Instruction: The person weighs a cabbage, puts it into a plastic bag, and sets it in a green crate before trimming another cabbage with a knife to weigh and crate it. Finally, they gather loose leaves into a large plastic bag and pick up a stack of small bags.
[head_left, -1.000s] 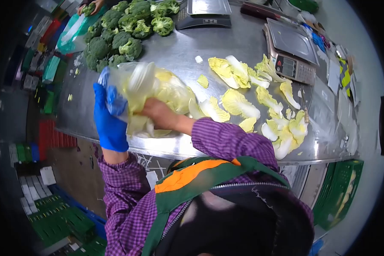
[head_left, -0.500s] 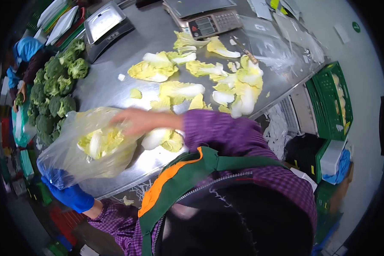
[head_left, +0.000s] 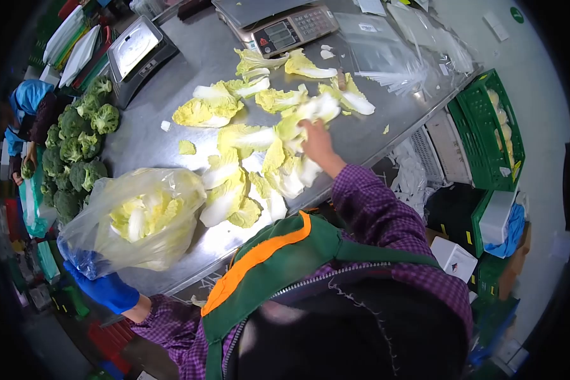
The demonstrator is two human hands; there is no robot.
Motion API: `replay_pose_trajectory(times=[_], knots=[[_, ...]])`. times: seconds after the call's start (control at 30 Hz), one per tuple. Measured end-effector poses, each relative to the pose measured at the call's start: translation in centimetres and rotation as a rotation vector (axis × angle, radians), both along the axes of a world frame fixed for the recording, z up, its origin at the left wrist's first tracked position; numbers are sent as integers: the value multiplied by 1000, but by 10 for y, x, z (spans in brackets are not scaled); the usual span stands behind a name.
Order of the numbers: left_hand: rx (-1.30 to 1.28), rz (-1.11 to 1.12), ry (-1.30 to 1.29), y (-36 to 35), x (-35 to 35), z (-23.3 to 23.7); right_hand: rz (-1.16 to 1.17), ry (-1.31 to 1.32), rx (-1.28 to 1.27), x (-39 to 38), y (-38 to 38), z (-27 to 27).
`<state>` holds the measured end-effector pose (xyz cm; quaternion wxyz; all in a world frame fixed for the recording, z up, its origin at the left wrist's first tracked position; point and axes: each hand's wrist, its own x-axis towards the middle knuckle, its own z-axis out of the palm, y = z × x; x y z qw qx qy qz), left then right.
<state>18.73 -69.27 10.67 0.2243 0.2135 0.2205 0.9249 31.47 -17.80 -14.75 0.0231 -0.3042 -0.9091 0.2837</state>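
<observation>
My left hand (head_left: 101,285), in a blue glove, grips the edge of a clear plastic bag (head_left: 164,247) at the table's front left. Through the film, yellow-white napa cabbage leaves (head_left: 139,218) show inside. My bare right hand (head_left: 318,144) is over the loose leaves to the right, its fingers closed on a napa cabbage leaf (head_left: 313,109); the fingertips are partly hidden. More loose leaves (head_left: 225,190) lie between the bag and that hand, and others (head_left: 209,107) lie farther back.
Broccoli heads (head_left: 76,139) are piled on the left of the metal table (head_left: 145,136). Two scales (head_left: 291,31) (head_left: 136,50) stand at the back. Flat plastic bags (head_left: 380,44) lie back right. A green crate (head_left: 487,133) stands beyond the right edge. Another person (head_left: 35,104) works at far left.
My right hand has left the bag and reached right to the loose leaves. Leaves on the right have shifted towards the middle. My left hand keeps its hold on the bag.
</observation>
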Motion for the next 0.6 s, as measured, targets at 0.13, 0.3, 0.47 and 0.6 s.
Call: replay_pose_trajectory(times=[0.13, 0.3, 0.47, 0.6], knots=[[-150, 390, -154, -35, 5, -10, 180, 136, -179, -28, -37, 15], [-496, 556, 53, 12, 32, -3, 423, 590, -631, -68, -109, 156], [-204, 205, 184, 39, 30, -6, 640, 1204, -773, -122, -244, 192], [-245, 560, 68, -6, 24, -17, 1254, 1222, -532, -139, -341, 139]])
